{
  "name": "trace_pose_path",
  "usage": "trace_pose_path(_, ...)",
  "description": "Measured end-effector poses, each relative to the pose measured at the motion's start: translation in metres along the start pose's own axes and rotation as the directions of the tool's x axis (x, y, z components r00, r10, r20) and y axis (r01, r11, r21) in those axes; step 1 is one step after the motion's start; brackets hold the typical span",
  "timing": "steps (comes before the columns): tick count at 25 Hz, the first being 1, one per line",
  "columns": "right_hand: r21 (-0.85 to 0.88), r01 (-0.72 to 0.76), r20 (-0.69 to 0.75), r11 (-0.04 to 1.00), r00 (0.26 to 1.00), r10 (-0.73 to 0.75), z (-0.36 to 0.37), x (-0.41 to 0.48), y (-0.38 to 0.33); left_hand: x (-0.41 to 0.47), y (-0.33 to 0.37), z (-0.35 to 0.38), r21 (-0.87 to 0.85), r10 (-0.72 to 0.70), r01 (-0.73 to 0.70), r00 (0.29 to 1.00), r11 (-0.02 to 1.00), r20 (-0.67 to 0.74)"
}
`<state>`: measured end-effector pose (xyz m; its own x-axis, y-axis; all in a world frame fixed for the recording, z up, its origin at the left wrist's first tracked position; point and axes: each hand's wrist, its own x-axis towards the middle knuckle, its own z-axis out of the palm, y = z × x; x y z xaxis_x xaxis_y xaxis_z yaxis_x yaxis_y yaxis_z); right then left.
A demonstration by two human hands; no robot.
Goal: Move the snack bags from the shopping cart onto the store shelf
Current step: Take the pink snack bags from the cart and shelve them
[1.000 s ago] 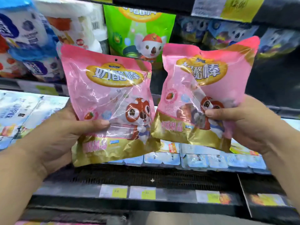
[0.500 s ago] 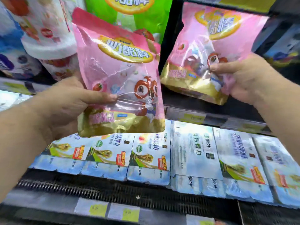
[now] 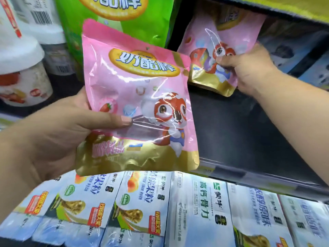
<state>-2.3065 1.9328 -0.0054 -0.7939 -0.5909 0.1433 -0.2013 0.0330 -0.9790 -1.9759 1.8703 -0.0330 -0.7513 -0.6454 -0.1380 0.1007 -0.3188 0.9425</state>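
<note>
I hold two pink snack bags with gold bottoms and a cartoon squirrel. My left hand (image 3: 58, 132) grips the nearer bag (image 3: 140, 97) by its lower left side, thumb across the front, in front of the shelves. My right hand (image 3: 249, 70) pinches the second bag (image 3: 213, 41) at its middle, deep inside the dark shelf (image 3: 240, 131). That bag stands upright with its gold bottom at or just above the shelf floor. Its top is partly hidden under the shelf above. The shopping cart is out of view.
A green snack bag (image 3: 110, 20) stands behind the nearer pink bag. White tubs (image 3: 23, 72) fill the shelf at left. Rows of blue-white flat packs (image 3: 178, 207) lie on the lower shelf. Dark packages (image 3: 302, 56) sit at the right of the dark shelf.
Both hands have risen toward the shelf. The right hand has pushed its bag forward into the dark shelf opening. The left bag has come closer to the camera.
</note>
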Motion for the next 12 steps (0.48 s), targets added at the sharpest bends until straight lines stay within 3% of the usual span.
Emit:
trace_pose_path(5,-0.143,0.12,-0.01,0.982,0.992,-0.122,0.004,0.007,0.013,0.012,-0.007,0.013,0.0,0.019,-0.019,1.0,1.0,0.009)
trace_pose_path(9,-0.081,0.035,0.019,0.996,0.999,-0.034,0.0,0.004,0.043,0.013,-0.007,0.016,0.006,0.022,-0.022,1.0,1.0,0.002)
trace_pose_path(12,-0.139,0.038,0.035,0.99,0.999,-0.033,-0.002,0.016,0.042,0.014,-0.006,0.017,0.011,0.02,-0.02,1.0,1.0,0.006)
